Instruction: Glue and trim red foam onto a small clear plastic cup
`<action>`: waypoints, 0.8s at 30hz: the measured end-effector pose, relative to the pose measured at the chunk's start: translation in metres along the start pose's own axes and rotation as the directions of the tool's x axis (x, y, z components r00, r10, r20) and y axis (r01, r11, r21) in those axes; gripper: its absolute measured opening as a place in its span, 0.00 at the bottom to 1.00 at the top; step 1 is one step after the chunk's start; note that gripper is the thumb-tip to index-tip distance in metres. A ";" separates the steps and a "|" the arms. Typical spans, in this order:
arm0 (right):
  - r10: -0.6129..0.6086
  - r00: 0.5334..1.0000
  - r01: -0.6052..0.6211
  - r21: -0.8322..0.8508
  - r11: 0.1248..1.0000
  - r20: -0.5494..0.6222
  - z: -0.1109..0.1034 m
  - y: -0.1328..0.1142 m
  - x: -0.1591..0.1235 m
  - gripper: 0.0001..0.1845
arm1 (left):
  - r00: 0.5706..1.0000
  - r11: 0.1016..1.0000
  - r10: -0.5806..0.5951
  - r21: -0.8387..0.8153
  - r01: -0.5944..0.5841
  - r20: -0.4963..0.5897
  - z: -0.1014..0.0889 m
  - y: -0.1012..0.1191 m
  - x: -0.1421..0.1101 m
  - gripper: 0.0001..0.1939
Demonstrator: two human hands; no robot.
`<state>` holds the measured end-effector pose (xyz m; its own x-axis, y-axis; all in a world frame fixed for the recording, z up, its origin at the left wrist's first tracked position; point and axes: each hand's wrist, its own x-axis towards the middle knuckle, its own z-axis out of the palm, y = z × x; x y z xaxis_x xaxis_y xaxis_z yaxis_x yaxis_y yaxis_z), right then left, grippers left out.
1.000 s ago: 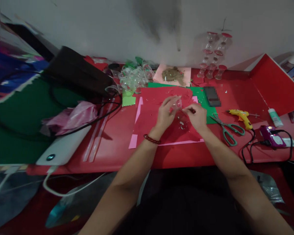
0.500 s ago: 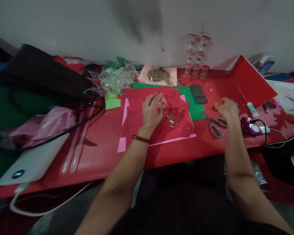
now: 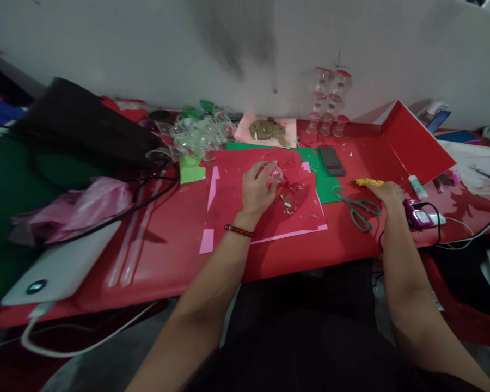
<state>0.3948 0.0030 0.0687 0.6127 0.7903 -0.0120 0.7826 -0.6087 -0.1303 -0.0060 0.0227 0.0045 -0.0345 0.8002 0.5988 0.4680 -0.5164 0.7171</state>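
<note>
My left hand (image 3: 258, 188) is closed round a small clear plastic cup (image 3: 276, 173) above the red sheet (image 3: 228, 201). Its fingers hide part of the cup. Farther right, my right hand (image 3: 387, 193) grips the rear of a yellow glue gun (image 3: 369, 182), whose dark tip points left; a thin black cord shows by the wrist. Just left of that hand, a pair of scissors (image 3: 357, 209) lies with its blades towards the green sheet (image 3: 326, 190). Red and white scraps (image 3: 288, 201) are scattered beside my left hand.
Clear plastic cups (image 3: 200, 133) are heaped at the back. Joined cups with red discs (image 3: 329, 109) stand by the wall. A folded red board (image 3: 418, 141), glue tube (image 3: 417, 187) and purple device (image 3: 418, 213) lie right. A laptop (image 3: 61, 267) sits left. Another person's hand (image 3: 488, 202) is at the right.
My right hand has shifted slightly right and down and now holds the yellow glue gun, more of which shows. My left hand keeps the cup. The view has shifted slightly.
</note>
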 end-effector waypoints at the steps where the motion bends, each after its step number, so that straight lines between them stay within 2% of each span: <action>1: 0.038 0.999 -0.037 0.040 0.998 -0.011 -0.005 0.000 -0.002 0.40 | 1.000 1.000 0.016 0.016 -0.016 -0.002 0.000 -0.001 0.000 0.29; 3: 0.109 0.993 -0.102 0.127 0.987 -0.048 -0.014 -0.002 -0.006 0.37 | 0.998 0.998 0.057 0.040 -0.056 -0.011 0.000 -0.003 0.000 0.29; 5: 0.101 0.989 -0.065 0.295 0.953 -0.109 -0.023 -0.005 -0.012 0.28 | 0.997 0.997 0.073 0.033 -0.072 -0.033 0.001 -0.006 0.001 0.27; 6: 0.092 0.989 -0.036 0.421 0.906 -0.113 -0.027 -0.007 -0.018 0.22 | 0.997 0.998 0.061 0.014 -0.060 -0.055 0.002 -0.007 0.002 0.27; 7: 0.070 0.993 -0.007 0.563 0.826 -0.090 -0.031 -0.010 -0.024 0.16 | 0.996 0.999 0.032 -0.021 -0.034 -0.088 0.003 -0.008 0.002 0.26; 8: 0.026 0.998 0.017 0.703 0.711 -0.050 -0.034 -0.014 -0.032 0.11 | 0.992 0.997 -0.013 -0.079 0.004 -0.123 0.004 -0.009 0.003 0.25; 10: -0.133 0.991 0.035 0.900 0.435 0.025 -0.040 -0.024 -0.052 0.04 | 0.976 0.958 -0.148 -0.270 0.101 -0.157 0.007 -0.009 0.004 0.23; 12: -0.324 0.946 0.043 0.975 0.217 0.031 -0.044 -0.040 -0.072 0.04 | 0.950 0.831 -0.298 -0.515 0.211 -0.092 0.009 -0.008 0.006 0.19; 13: -0.409 0.911 0.021 0.989 0.149 0.042 -0.045 -0.050 -0.081 0.06 | 0.934 0.739 -0.357 -0.620 0.262 -0.031 0.010 -0.007 0.007 0.17; 14: -0.494 0.867 -0.016 0.994 0.109 0.068 -0.045 -0.060 -0.088 0.09 | 0.916 0.646 -0.399 -0.700 0.304 0.029 0.009 -0.006 0.009 0.15; 16: -0.628 0.769 -0.082 0.993 0.084 0.117 -0.041 -0.084 -0.097 0.12 | 0.888 0.497 -0.447 -0.796 0.345 0.106 0.006 -0.003 0.013 0.13; 18: -0.695 0.707 -0.122 0.991 0.058 0.128 -0.031 -0.107 -0.100 0.14 | 0.871 0.419 -0.475 -0.838 0.350 0.126 0.001 0.000 0.016 0.14; 21: -0.680 0.731 -0.105 0.994 -0.034 0.054 -0.007 -0.134 -0.101 0.18 | 0.851 0.380 -0.511 -0.855 0.353 0.124 -0.005 0.004 0.018 0.15; 24: -0.685 0.727 -0.091 0.995 -0.033 0.044 0.017 -0.150 -0.103 0.21 | 0.835 0.390 -0.540 -0.846 0.364 0.110 -0.006 0.006 0.017 0.15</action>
<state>0.2119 0.0140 0.0731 -0.0955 0.9947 0.0369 -0.1913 0.0180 -0.9814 -0.0095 0.0313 0.0208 -0.1840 0.9802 0.0732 -0.5769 -0.1680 0.7993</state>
